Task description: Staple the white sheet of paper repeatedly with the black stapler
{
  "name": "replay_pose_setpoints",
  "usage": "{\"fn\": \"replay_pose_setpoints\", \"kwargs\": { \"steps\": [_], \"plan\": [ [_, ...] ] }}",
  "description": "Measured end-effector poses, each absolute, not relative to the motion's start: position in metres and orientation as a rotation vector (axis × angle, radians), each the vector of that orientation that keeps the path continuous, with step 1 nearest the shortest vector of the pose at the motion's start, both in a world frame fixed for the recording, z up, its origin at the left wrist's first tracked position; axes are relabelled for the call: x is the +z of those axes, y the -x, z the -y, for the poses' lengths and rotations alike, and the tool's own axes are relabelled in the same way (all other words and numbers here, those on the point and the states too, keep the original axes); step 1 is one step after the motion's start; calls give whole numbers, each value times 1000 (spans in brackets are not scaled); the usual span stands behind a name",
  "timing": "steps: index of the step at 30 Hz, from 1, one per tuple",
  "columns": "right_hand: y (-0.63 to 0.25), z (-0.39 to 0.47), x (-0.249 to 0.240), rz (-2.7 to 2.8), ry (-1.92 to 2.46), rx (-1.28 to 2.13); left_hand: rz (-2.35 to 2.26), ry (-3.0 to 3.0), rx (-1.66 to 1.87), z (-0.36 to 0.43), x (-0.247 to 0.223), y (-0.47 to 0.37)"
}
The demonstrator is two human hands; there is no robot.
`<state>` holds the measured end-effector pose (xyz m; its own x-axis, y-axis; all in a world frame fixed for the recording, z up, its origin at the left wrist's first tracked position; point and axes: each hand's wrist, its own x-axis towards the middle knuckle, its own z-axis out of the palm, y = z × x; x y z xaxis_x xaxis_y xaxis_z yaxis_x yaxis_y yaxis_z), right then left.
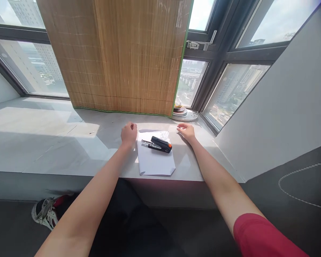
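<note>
Two bare hands over a smooth white window ledge (pixel 48 157). Left hand (pixel 128 133): clenched in a loose fist, knuckles up, just beside the paper's upper left; inside of the fist is hidden. Right hand (pixel 186 132): released, fingers loosely bent, small gap between thumb and fingers, near the paper's upper right, apart from it.

One black plastic stapler with an orange-red patch at its right end (pixel 161 144): lies at a slant on the upper half of the white paper, between the hands, touched by neither. Slim shiny metal part sticks out on its left. White paper (pixel 156 162): one matte rectangular pile or sheet, number of layers can't tell; small dark marks near upper right, lower right corner bent.

Behind: one brown slatted bamboo blind with green cloth edging (pixel 133 57), fine vertical grain, thin horizontal stitching lines. Round, flat plates (pixel 186 116) in a low stack by the window corner, partly hidden by the blind; count can't tell. Dark-grey window frames (pixel 219 50), straight, hard-edged; one pale metal window handle (pixel 210 40).

Right side: one white beaded cord (pixel 294 175), curved in a loop. One short red fabric sleeve (pixel 259 233). Below: one grey-white striped shoe (pixel 46 213), dark fabric trousers (pixel 128 217).
</note>
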<state>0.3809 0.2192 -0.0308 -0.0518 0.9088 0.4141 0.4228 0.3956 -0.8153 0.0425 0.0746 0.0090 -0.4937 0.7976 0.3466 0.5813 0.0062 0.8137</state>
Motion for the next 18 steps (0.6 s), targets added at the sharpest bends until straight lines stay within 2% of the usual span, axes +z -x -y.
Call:
{"fn": "replay_pose_setpoints", "kwargs": {
  "steps": [6, 12, 15, 18],
  "plan": [
    [-388, -239, -59, 1818, 1288, 602, -2148, -1816, 1109, -133, -19, -6],
    [-387, -240, -57, 1866, 1377, 517, -2438, -1888, 626, -124, -25, -11],
    [-388, -237, -52, 1738, 1467, 532, -2484, -1856, 678, -109, -19, -17],
    [-387, -231, -44, 1663, 1562, 552, -2384, -1711, 1019, -93, -8, -27]
  ]
}}
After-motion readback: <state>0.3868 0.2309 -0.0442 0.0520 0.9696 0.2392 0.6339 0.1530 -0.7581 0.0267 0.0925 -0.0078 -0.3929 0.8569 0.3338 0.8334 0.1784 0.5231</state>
